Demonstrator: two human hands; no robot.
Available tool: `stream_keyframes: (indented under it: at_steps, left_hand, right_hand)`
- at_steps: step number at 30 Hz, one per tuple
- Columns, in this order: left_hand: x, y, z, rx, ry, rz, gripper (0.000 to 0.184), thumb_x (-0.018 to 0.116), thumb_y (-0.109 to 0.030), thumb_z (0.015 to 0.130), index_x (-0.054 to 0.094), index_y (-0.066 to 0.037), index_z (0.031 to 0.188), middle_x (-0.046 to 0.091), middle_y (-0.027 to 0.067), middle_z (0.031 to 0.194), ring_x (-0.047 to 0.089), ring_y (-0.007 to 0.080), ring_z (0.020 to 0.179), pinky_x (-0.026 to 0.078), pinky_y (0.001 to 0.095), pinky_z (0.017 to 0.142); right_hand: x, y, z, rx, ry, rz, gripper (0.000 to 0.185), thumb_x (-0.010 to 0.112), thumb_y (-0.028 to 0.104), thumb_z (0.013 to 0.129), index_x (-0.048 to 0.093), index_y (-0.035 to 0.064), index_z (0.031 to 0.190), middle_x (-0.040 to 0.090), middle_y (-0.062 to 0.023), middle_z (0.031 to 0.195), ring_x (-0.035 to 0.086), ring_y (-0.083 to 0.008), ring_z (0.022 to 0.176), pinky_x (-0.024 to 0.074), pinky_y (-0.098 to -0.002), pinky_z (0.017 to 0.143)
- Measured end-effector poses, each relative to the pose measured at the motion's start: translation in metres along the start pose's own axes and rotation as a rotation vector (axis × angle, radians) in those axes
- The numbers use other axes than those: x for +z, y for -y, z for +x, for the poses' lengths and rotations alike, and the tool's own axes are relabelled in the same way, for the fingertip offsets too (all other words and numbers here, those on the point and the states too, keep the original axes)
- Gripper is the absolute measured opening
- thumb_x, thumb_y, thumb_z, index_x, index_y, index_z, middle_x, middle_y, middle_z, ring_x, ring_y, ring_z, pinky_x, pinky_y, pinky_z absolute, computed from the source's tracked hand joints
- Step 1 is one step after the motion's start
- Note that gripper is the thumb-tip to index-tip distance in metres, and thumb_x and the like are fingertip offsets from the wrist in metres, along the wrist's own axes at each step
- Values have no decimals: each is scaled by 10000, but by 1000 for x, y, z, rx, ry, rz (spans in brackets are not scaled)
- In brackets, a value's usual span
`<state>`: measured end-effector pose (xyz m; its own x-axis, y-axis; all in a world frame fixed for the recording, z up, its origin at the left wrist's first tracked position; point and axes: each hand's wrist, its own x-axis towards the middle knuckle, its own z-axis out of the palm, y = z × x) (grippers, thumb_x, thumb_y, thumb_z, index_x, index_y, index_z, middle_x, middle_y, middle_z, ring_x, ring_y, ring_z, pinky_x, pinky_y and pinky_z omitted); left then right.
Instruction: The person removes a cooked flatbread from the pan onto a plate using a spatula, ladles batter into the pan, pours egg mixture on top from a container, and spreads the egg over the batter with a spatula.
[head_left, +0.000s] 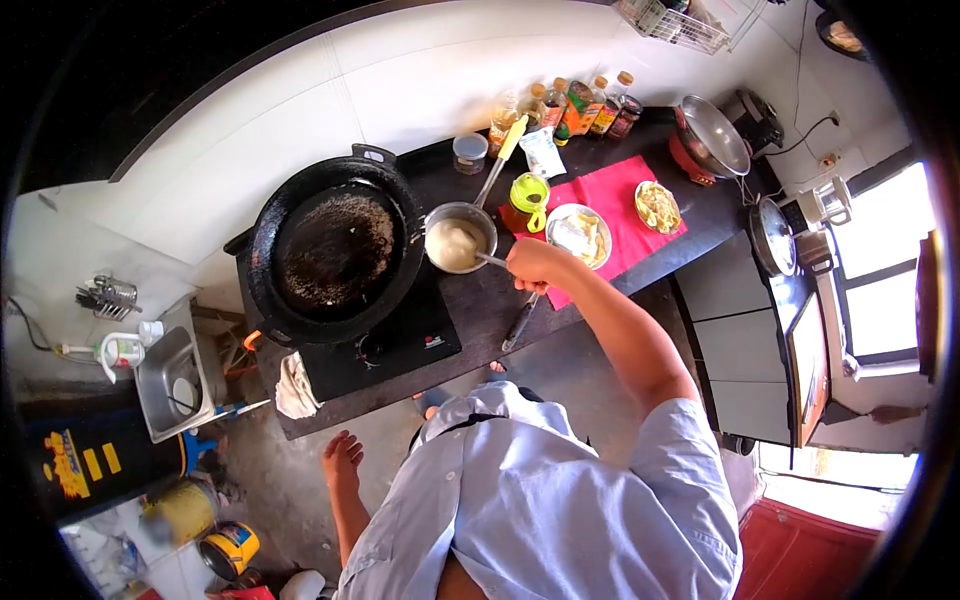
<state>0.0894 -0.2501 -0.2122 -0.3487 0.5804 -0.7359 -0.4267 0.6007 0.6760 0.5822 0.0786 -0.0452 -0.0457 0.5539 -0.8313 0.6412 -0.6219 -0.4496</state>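
Metal saucepan [479, 214] stands on the dark counter [475, 312] between its back and front edges, beside the wok [335, 250]. Pale, creamy mixture [453, 246] inside. Right hand [535, 263] grips a utensil [489, 259], its tip hidden in the mixture. Left hand [342, 458], fingers loosely curled, holds nothing past the front edge.

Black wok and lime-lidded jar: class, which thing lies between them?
The saucepan, holding a pale mixture, lies between the wok and jar, as the head view shows.
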Motion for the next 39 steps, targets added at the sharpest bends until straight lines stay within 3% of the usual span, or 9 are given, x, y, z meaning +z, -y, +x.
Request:
stream_keyframes:
  at_steps: [3, 7, 17, 20, 25, 29, 32, 33, 39]
  left_hand:
    - [1, 2, -3, -14, -15, -16, 234, 679, -131, 958, 696, -80, 1186, 730, 45, 992, 701, 158, 803, 548, 290, 669]
    - [4, 4, -8, -17, -32, -30, 242, 689, -126, 954, 690, -73, 1190, 726, 47, 988, 701, 163, 800, 548, 288, 666]
    - [2, 5, -2, -8, -14, 4, 262, 692, -151, 961, 687, -81, 1213, 729, 50, 1006, 704, 169, 825, 558, 297, 687]
    - [2, 4, 0, -18, -10, 0, 255, 688, -152, 960, 690, -86, 1206, 730, 48, 1004, 703, 167, 826, 559, 294, 695]
    - [3, 5, -3, -13, -3, 22, 231, 682, -138, 957, 693, -89, 1182, 731, 39, 984, 702, 159, 815, 555, 287, 691]
    - [4, 7, -7, -34, -17, 6, 240, 685, -131, 952, 693, -81, 1186, 730, 36, 971, 701, 158, 801, 556, 288, 689]
    - [2, 10, -10, -38, -27, 1, 250, 687, -127, 949, 692, -76, 1194, 728, 34, 965, 699, 158, 790, 556, 289, 686]
    - [1, 11, -10, -36, -30, 2, 252, 687, -126, 949, 691, -74, 1195, 727, 33, 963, 699, 158, 786, 556, 289, 684]
    - [1, 19, -16, -50, -73, -26, 251, 684, -125, 944, 690, -70, 1188, 724, 38, 968, 699, 163, 789, 555, 292, 673]
  right_hand:
    - [-1, -8, 13, 65, 147, 364, 187, 546, 110, 990, 633, 35, 1137, 561, -27, 713, 430, -85, 459, 281, -280, 401]
    - [15, -32, -9, -66, 136, 563, 155, 541, 141, 1024, 624, 10, 1040, 568, -53, 712, 435, -101, 450, 311, -291, 385]
    - [46, -50, -63, -427, -390, 92, 228, 515, 152, 1035, 663, 25, 1154, 662, -133, 703, 659, -240, 494, 464, -410, 396]
    - [56, -82, -20, -905, -892, -313, 262, 542, 157, 1005, 662, 9, 1184, 691, -197, 721, 707, -346, 580, 539, -472, 479]
    - [62, -66, -30, -557, -773, -574, 214, 578, 139, 945, 647, -30, 1057, 705, -266, 783, 723, -432, 695, 581, -545, 607]
    - [65, -72, 25, -630, -735, -521, 171, 573, 110, 939, 644, -16, 1030, 702, -227, 752, 712, -371, 625, 562, -500, 520]
    - [52, -20, -16, -182, -185, 192, 147, 544, 115, 983, 633, -1, 998, 660, -160, 730, 612, -251, 511, 464, -408, 406]
    - [54, -26, 4, -119, -125, 490, 131, 526, 123, 1021, 616, 27, 1016, 596, -104, 741, 481, -152, 472, 341, -323, 375]
    - [51, -50, -6, -127, 88, 843, 161, 565, 175, 1056, 604, 67, 1169, 552, -65, 761, 407, -91, 470, 267, -261, 387]
